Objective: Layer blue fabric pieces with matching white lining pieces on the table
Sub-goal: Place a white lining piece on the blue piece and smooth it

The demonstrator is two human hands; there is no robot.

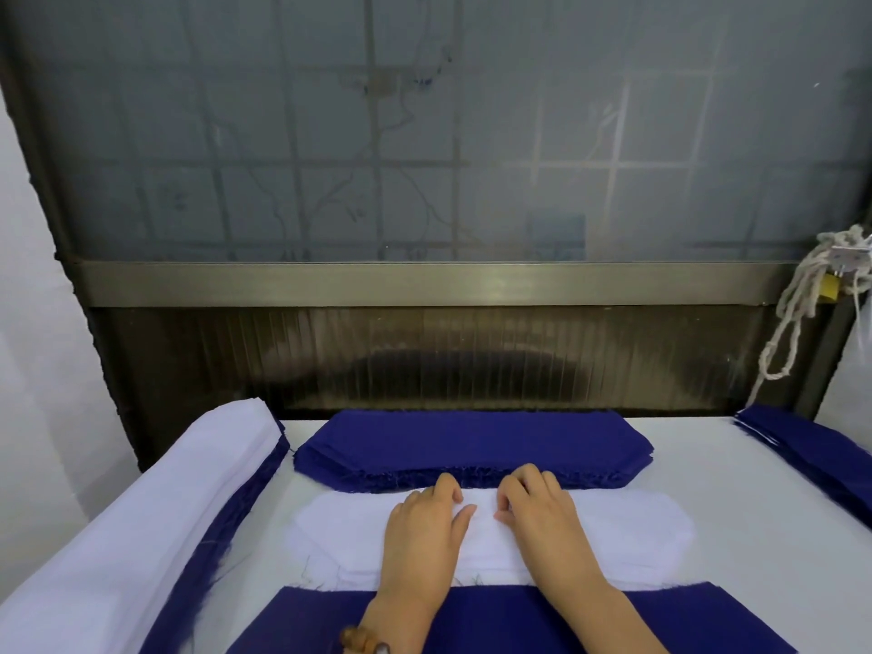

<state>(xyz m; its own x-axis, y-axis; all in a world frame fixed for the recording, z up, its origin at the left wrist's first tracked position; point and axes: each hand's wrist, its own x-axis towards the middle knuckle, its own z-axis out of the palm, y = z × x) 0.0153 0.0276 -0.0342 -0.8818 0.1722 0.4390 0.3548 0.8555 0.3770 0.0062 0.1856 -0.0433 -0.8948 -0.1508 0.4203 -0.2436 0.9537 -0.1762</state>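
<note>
The white lining pieces (623, 531) lie stacked at the middle of the surface (759, 568), with both hands on top. The left hand (422, 531) bends its fingers onto the far edge; whether its grip has caught any cloth I cannot tell. The right hand (542, 516) has its grip closed, thumb and forefinger pinching the top layer. At 12 o'clock, touching the lining, sits a stack of blue pieces (472, 446); at 6 o'clock lies a blue piece (698, 616). At 9 o'clock is a white-over-blue pile (165, 488), and at 2 o'clock more blue cloth (811, 455).
</note>
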